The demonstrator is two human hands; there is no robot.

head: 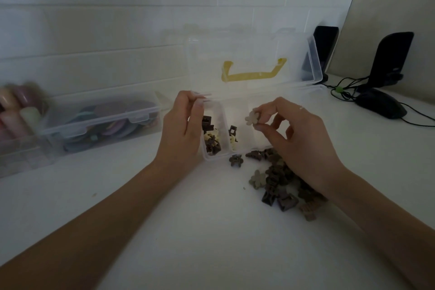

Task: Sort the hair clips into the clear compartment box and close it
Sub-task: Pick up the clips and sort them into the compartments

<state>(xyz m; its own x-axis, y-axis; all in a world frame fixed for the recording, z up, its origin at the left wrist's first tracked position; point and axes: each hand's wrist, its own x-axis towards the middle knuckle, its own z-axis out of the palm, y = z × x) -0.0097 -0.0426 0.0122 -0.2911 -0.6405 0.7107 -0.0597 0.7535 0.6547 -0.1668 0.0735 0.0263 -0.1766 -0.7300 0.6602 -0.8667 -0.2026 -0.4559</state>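
Note:
The clear compartment box sits open on the white table, its lid with a yellow handle standing up behind. Brown and cream hair clips lie in its left compartments. My left hand grips the box's left wall. My right hand pinches a beige flower-shaped clip above a right-hand compartment. A pile of brown and beige clips lies on the table in front of the box, partly under my right wrist. One brown clip lies apart by the box's front edge.
A closed clear case with coloured round items stands at the left, beside pastel items. Two black stands and a black mouse with cables sit at the right back. A tiled wall runs behind.

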